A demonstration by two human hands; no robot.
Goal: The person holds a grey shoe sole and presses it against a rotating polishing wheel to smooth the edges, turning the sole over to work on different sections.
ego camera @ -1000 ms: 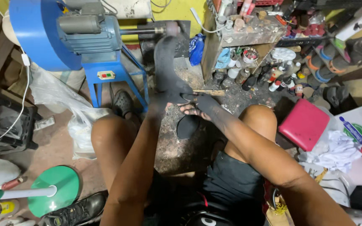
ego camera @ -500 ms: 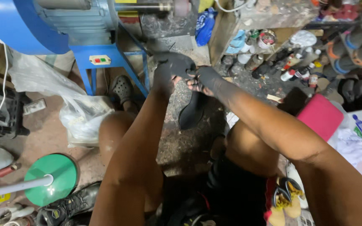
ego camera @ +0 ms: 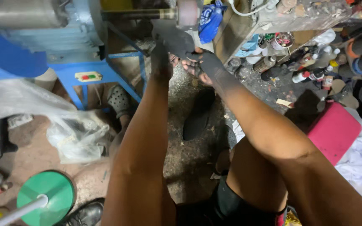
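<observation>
Both my hands hold one dark flat shoe sole (ego camera: 174, 37) up near the pinkish grinding wheel (ego camera: 186, 13) on the shaft of the blue motor machine (ego camera: 42, 37). My left hand (ego camera: 161, 56), blackened with dust, grips the sole's left side. My right hand (ego camera: 197, 65) pinches its lower right edge, fingers curled under it. The sole's top sits just below the wheel; whether they touch I cannot tell. A second dark sole (ego camera: 198, 115) lies on the floor under my arms.
A blue frame with a red-and-green switch box (ego camera: 88, 76) stands at left. Clear plastic bags (ego camera: 76, 134), a green round stand base (ego camera: 46, 196), a black shoe (ego camera: 84, 215), a pink box (ego camera: 334, 132) and shelves of bottles and tins (ego camera: 298, 62) surround me.
Both hands have lifted the sole up and forward from over my knees toward the grinding wheel. My head has leaned in closer to the machine.
</observation>
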